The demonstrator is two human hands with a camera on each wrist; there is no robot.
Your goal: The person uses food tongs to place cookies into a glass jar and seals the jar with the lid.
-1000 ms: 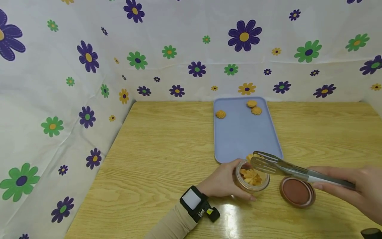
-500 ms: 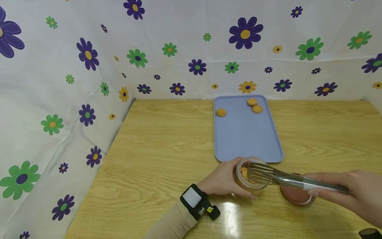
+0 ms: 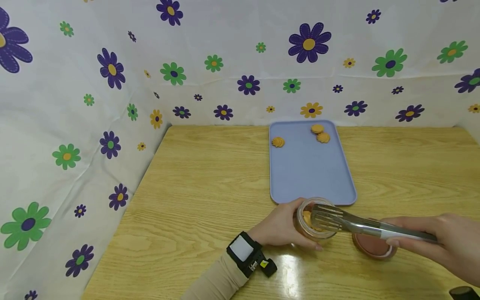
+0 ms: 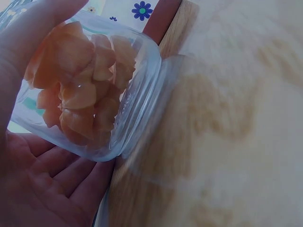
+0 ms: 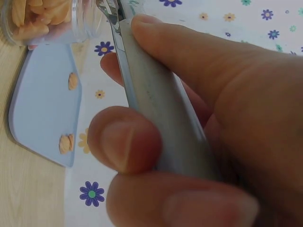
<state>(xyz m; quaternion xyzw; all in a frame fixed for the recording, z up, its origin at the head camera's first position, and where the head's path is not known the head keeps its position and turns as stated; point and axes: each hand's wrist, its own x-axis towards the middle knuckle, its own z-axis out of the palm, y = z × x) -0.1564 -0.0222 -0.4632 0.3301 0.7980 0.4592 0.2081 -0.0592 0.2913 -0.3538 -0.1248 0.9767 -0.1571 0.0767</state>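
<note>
My left hand (image 3: 283, 225) grips a clear glass jar (image 3: 316, 237) around its side, thumb on the near side. Piped yellow cookies (image 4: 78, 90) fill part of the jar, seen through the glass in the left wrist view. With my right hand (image 3: 446, 239) I hold metal tongs (image 3: 360, 223) by their grey handle (image 5: 161, 104). Their slotted tips lie over the jar's mouth and overlap the cookies inside; what is between the tips is hidden. A brown round lid (image 3: 375, 246) lies on the table under the tongs, partly covered by them.
A blue tray (image 3: 305, 166) lies just beyond the jar, reaching back to the flowered cloth (image 3: 225, 54). It bears one cookie (image 3: 278, 142) at its left edge and two more cookies (image 3: 323, 137) at the far right. Another flowered cloth stretch borders the table (image 3: 195, 175) on the left.
The tongs have come down from above the jar's far rim into its mouth. A cookie seen at their tips a second ago no longer shows there. The left hand and jar stay put.
</note>
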